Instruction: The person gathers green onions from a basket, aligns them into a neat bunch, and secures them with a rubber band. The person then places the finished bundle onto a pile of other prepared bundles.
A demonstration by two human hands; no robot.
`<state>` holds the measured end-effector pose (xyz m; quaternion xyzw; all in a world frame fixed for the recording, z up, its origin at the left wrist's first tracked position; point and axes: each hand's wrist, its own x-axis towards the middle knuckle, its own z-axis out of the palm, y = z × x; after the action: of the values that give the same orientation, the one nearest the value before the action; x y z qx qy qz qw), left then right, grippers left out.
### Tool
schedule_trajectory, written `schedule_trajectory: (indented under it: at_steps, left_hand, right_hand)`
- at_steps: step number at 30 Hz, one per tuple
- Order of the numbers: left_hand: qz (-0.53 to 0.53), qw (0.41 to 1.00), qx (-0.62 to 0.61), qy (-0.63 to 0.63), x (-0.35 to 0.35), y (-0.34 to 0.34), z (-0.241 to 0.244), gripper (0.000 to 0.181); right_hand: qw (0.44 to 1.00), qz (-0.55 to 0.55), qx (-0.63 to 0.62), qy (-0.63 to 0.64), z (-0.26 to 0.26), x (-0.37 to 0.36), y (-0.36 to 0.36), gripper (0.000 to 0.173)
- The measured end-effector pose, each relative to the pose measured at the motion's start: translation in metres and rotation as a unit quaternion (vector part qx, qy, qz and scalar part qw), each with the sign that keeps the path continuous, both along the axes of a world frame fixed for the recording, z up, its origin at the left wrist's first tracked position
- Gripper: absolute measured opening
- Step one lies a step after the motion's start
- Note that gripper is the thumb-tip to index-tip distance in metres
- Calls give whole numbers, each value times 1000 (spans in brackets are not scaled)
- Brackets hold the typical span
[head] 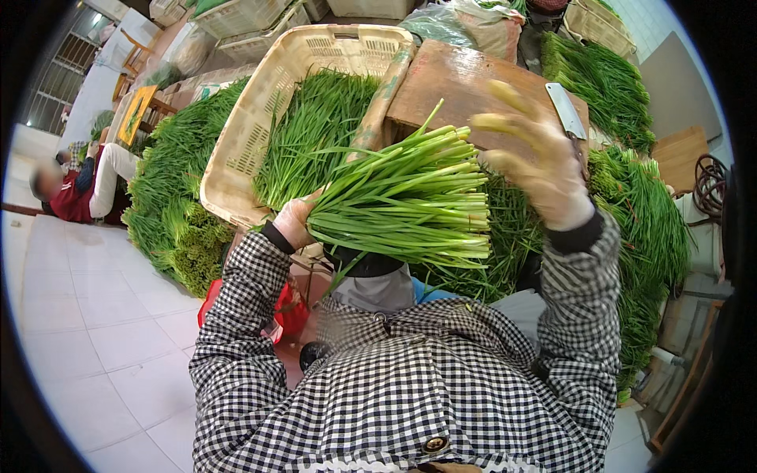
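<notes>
My left hand (297,222), in a thin clear glove, grips a thick bunch of green leafy stalks (408,201), likely garlic chives, around its leafy part. The pale cut ends point to the right. My right hand (532,154), gloved and blurred, is raised with its fingers spread beside those ends and holds nothing. Behind it lies a wooden board (455,77) with a cleaver (565,110) at its right side. A cream plastic crate (236,148) beyond my left hand holds more of the greens (325,118).
Large heaps of greens stand left (171,177) and right (644,219). Loose leaves (508,230) lie under the bunch. A red bag (293,310) is by my left arm. A person (77,189) sits at far left. More crates (242,18) stand behind.
</notes>
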<state>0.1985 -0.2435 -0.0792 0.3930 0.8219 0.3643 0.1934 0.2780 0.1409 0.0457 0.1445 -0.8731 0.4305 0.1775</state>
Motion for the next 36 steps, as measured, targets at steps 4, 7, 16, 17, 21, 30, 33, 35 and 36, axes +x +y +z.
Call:
schedule_trajectory:
  at_steps: [4, 7, 16, 17, 21, 30, 33, 35, 36]
  left_hand:
    - [-10, 997, 56, -54, -1, 10, 12, 68]
    - [6, 1000, 2, -21, -2, 7, 7, 66]
    - [21, 999, 19, -41, -4, -6, -12, 64]
    - [24, 998, 28, -45, -4, -6, -13, 63]
    - [14, 999, 19, -23, -2, -10, -10, 62]
    - [-49, 993, -24, 101, -3, 7, 12, 62]
    - [30, 999, -13, 40, 3, 14, 24, 49]
    - [20, 997, -26, 72, -1, 1, 9, 64]
    - [27, 996, -25, 86, 1, 4, 13, 69]
  right_hand:
    - [999, 8, -5, -43, -21, -27, -35, 31]
    - [847, 83, -479, -216, -25, -35, -34, 26]
    - [987, 34, -155, -19, -8, -29, 14, 23]
    - [992, 52, -114, -23, -7, -29, 10, 25]
    - [982, 65, 162, 76, -9, -33, -18, 33]
    - [987, 18, 157, -9, -63, -53, -21, 33]
    - [946, -38, 321, 28, -50, -43, -26, 29]
    - [876, -42, 477, 53, -15, -35, -37, 27]
    - [871, -28, 485, 67, -12, -33, -35, 26]
